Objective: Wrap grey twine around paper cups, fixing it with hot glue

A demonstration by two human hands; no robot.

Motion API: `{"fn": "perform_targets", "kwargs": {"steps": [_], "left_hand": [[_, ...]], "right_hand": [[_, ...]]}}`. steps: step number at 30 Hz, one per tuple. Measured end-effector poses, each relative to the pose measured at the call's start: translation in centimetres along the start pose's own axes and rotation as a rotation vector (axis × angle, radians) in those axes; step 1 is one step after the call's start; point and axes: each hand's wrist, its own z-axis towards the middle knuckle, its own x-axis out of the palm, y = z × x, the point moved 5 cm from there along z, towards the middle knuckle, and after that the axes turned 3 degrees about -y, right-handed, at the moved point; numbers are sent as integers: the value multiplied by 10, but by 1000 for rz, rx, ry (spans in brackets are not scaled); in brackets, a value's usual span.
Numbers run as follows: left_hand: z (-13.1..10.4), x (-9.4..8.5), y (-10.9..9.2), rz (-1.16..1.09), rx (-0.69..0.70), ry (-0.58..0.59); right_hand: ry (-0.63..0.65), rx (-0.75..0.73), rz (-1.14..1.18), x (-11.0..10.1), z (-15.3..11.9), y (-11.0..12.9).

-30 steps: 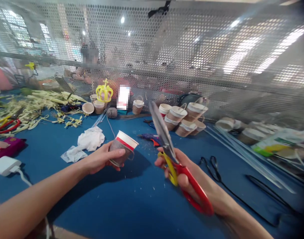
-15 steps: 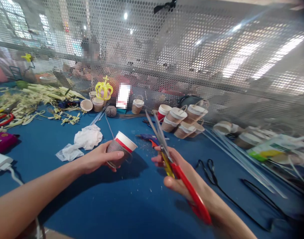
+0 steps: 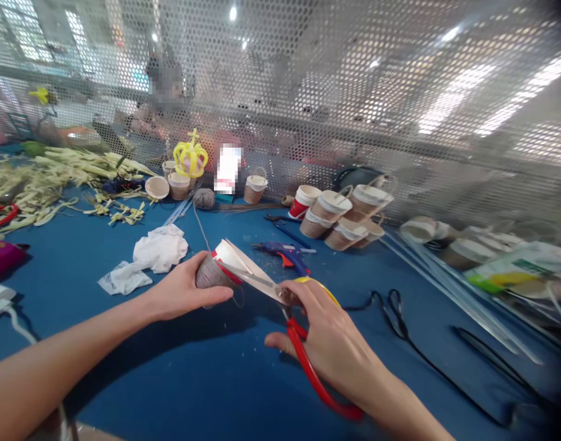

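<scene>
Tilted in my left hand [image 3: 184, 291] is a paper cup [image 3: 215, 274] with grey yarn wound round its lower part and a red and white band at the rim. A strand runs from the cup back to a ball of grey yarn [image 3: 204, 198]. My right hand [image 3: 331, 331] grips scissors [image 3: 305, 361] with red and yellow handles. The scissor blades are parted and reach across the cup's rim; whether they touch it I cannot tell. Just beyond them on the blue table [image 3: 207, 380] rests a blue glue gun [image 3: 287, 254].
White crumpled cloth [image 3: 161, 250] lies left of the cup. Several wrapped cups [image 3: 329, 211] are stacked at the back right. A black cable [image 3: 422, 361] and clear sticks [image 3: 464, 300] lie on the right. Pale dried husks [image 3: 78, 168] cover the back left, before a perforated metal screen [image 3: 280, 79].
The scissors have swung from pointing upward to pointing left, and their blades now lie across the cup's rim. My left hand keeps its hold on the cup.
</scene>
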Motion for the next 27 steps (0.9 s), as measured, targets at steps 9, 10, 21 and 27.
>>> {"fn": "perform_targets", "kwargs": {"steps": [9, 10, 21, 27], "left_hand": [[1, 1, 2, -26, -24, 29], [1, 1, 2, -29, -27, 32], [1, -1, -1, -18, -2, 10], [3, -9, -1, -69, 6, 92]], "right_hand": [[-5, -13, 29, -1, 1, 3], [-4, -8, 37, -1, 1, 3], [54, 99, 114, -5, -2, 5], [69, 128, 133, -4, -4, 2]]}}
